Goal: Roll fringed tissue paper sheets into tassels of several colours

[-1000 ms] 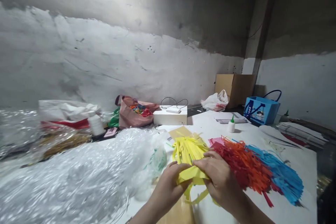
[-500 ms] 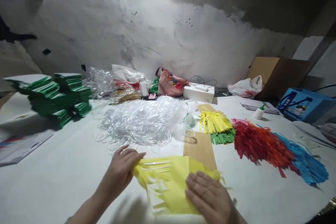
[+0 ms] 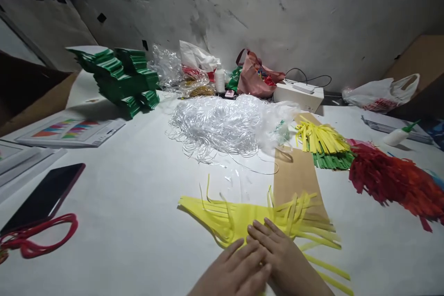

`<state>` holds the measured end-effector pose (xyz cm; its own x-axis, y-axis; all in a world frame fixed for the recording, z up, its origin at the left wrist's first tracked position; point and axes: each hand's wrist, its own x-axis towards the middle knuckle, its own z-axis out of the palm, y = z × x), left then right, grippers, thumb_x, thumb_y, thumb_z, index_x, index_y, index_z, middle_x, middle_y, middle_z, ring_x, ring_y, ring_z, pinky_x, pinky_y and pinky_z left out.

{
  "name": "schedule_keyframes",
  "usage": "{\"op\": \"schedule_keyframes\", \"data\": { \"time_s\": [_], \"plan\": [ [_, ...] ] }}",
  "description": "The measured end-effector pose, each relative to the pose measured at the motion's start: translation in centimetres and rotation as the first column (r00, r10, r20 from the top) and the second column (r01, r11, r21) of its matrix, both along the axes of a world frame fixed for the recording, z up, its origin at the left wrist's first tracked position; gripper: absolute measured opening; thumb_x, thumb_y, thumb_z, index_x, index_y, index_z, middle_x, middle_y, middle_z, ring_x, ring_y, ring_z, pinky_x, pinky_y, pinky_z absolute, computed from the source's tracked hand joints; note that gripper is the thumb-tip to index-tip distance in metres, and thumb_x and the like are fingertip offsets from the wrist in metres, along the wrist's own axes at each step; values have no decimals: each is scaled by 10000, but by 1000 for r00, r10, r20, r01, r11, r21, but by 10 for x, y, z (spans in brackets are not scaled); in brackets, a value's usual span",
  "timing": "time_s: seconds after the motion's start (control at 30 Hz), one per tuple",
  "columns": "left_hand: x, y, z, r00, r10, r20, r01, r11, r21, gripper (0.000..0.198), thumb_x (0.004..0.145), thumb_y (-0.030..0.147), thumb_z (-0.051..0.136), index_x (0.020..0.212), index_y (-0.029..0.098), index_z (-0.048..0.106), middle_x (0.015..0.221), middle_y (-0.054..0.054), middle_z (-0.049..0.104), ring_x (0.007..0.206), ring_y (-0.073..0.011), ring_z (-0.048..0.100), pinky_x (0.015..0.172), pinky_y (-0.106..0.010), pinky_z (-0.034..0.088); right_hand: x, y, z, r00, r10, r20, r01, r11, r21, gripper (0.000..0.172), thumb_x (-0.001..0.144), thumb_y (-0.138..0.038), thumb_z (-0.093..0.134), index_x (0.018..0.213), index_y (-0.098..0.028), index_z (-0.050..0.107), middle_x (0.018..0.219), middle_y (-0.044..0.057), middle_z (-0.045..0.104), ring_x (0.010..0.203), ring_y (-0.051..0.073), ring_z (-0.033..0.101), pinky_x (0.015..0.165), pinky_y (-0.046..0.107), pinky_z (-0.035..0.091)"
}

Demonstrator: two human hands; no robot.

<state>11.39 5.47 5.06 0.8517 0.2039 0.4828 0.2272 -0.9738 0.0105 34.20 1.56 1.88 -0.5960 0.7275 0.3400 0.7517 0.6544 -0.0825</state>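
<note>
A yellow sheet of paper (image 3: 241, 216), cut into fringe strips at both ends, lies on the white table in front of me. My right hand (image 3: 280, 252) rests on its middle with fingers stretched out flat. Close against it, my left hand (image 3: 239, 270) is open, its fingers extended over the sheet's near part and meeting the right hand's fingertips. Loose strips fan out to the right, some across a brown cardboard strip (image 3: 294, 171). The hands hide the near part of the sheet.
Clear plastic cord (image 3: 222, 125) lies heaped beyond the sheet. Yellow fringe (image 3: 321, 136), green fringe (image 3: 333, 161) and red fringe (image 3: 378, 175) lie at right, near a glue bottle (image 3: 397, 136). At left are a phone (image 3: 45, 196), red-handled scissors (image 3: 48, 236) and stacked green pieces (image 3: 121, 83).
My left hand has let go of the sheet's left end and moved right, beside my right hand. The sheet now lies flatter, strips spread rightward. The view has turned left and downward.
</note>
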Motion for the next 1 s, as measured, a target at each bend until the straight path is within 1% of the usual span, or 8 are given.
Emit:
{"op": "schedule_keyframes", "data": {
  "time_s": [0.2,0.3,0.47,0.67,0.77,0.83,0.9,1.0],
  "plan": [
    [25,-4,-28,997,77,-4,-77,990,-122,286,908,272,649,1183,208,603,1076,-60,724,787,-194,621,718,-331,441,17,-7,4,999,-2,38,3,1000,-25,377,1024,-170,487,1394,-146,557,1469,74,562,1407,198,474,1198,418,385],
    [4,5,-5,998,12,-67,-29,963,-269,69,900,195,653,939,224,604,886,4,692,708,-155,578,715,-312,408,32,-15,5,996,-9,85,15,998,-67,432,994,-107,484,1421,-156,534,1500,98,523,1446,225,415,1203,472,363],
    [-35,25,30,983,-84,-163,-13,855,-518,135,851,271,699,824,235,571,839,13,670,774,-187,584,811,-346,437,47,-22,6,994,4,110,4,997,-76,449,979,-68,468,1409,-169,550,1495,83,531,1444,225,417,1227,486,301],
    [-87,36,9,881,472,-3,-446,830,-335,199,944,294,540,781,260,648,794,6,687,807,-208,637,930,-404,421,49,-20,18,998,32,56,-34,999,31,409,975,-59,453,1343,-143,610,1405,70,624,1386,196,499,1236,403,299],
    [-71,17,0,774,622,116,-585,774,-241,196,960,362,549,1050,249,681,1046,-68,703,964,-250,656,919,-401,483,48,-19,20,999,23,50,-25,999,38,401,977,-62,456,1337,-142,615,1389,82,636,1370,198,519,1218,400,346],
    [-37,-2,-5,826,534,183,-477,834,-277,230,1001,322,495,1154,229,641,1168,-102,670,1093,-234,633,922,-338,526,47,-20,18,999,16,43,-17,999,42,382,991,-83,453,1330,-135,620,1380,91,642,1360,209,530,1199,411,382],
    [3,-15,-11,934,262,243,-212,954,-213,206,1029,225,444,1093,213,639,1128,-90,700,1090,-198,644,922,-277,545,46,-21,15,999,11,37,-13,999,49,347,1012,-118,453,1307,-133,636,1382,90,640,1348,217,543,1179,413,412],
    [40,-16,-16,990,85,111,-54,965,-258,270,1007,116,412,1183,141,617,1103,-108,734,1023,-216,671,899,-311,575,46,-23,12,1000,-6,19,5,1000,28,321,1022,-161,480,1300,-134,639,1404,85,622,1341,213,551,1168,405,428]
  ]
}}
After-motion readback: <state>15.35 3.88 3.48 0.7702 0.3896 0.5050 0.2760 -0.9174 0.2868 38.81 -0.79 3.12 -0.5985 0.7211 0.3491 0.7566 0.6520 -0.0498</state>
